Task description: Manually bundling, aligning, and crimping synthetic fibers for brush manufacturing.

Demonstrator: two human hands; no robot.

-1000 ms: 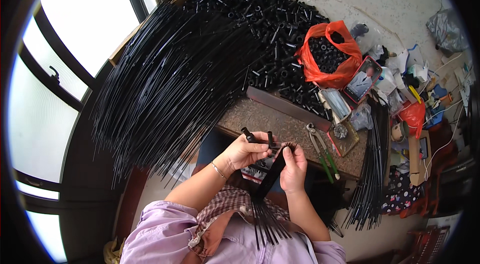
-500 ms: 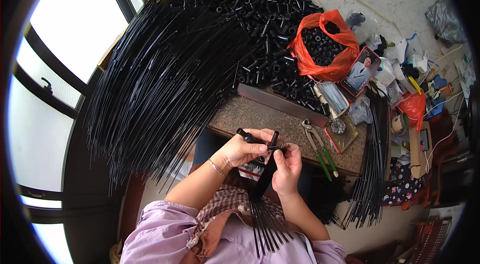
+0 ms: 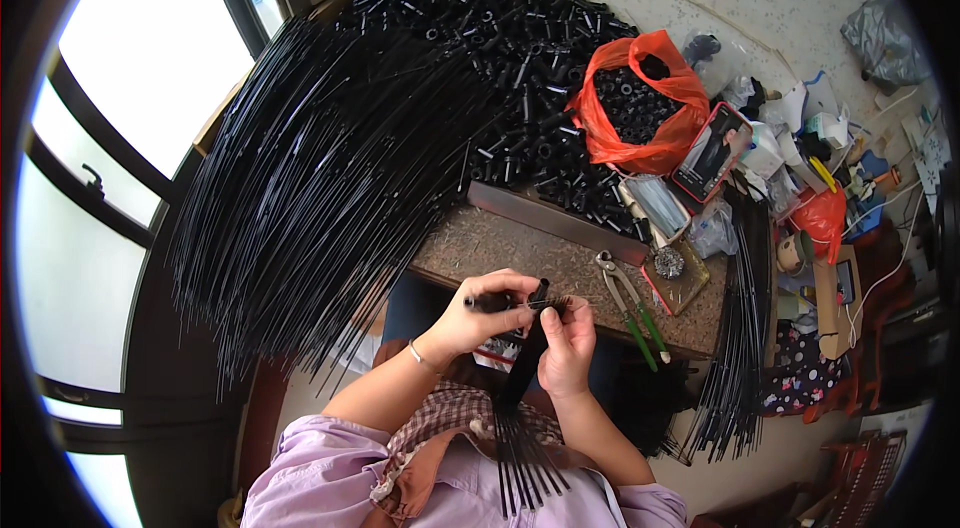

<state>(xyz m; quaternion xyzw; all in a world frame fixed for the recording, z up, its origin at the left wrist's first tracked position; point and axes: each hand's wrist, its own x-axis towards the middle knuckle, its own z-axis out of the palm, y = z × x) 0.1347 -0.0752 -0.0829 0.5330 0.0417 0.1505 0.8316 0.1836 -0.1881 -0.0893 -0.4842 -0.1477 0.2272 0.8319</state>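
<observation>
Above my lap, my left hand (image 3: 482, 320) is closed round a short black plastic tube (image 3: 487, 303), with thumb and fingertips reaching toward a second upright black tube (image 3: 541, 292). My right hand (image 3: 568, 353) pinches the top ends of a bundle of thin black rods (image 3: 524, 368), close beside the left fingertips. Fine wire-like tips (image 3: 560, 302) stick out over the right fingers. The bundle hangs down between my forearms, and its lower ends fan out over my apron. How the rods meet the upright tube is hidden by the fingers.
A large pile of black rods (image 3: 320, 178) lies left, beside heaped black tubes (image 3: 530, 58). A metal bar (image 3: 555, 220) edges the heap. Green-handled pincers (image 3: 632, 308), an orange bag (image 3: 640, 143), a phone (image 3: 713, 153) and more rods (image 3: 735, 358) are to the right.
Both hands have shifted slightly left and down in the picture. The left fingers have turned a little around the tube, and the rods' lower ends have swung left.
</observation>
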